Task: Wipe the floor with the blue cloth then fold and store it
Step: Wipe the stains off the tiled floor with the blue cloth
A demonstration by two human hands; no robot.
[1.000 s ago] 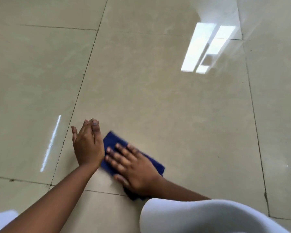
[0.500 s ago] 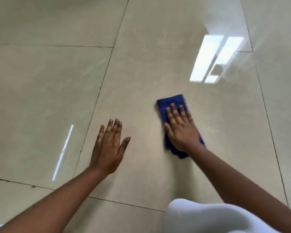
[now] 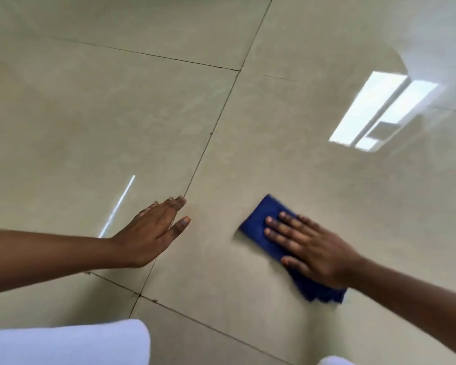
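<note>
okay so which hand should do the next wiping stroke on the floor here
Right. The right hand lies flat on the blue cloth, pressing it to the floor. The left hand rests bare on the tile, apart from the cloth, likely bracing.

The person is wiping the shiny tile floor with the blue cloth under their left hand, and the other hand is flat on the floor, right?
Not quite. In the head view the blue cloth is under the right hand, not the left. The left hand lies flat on the bare tile floor, apart from the cloth. The rest is right.
</note>
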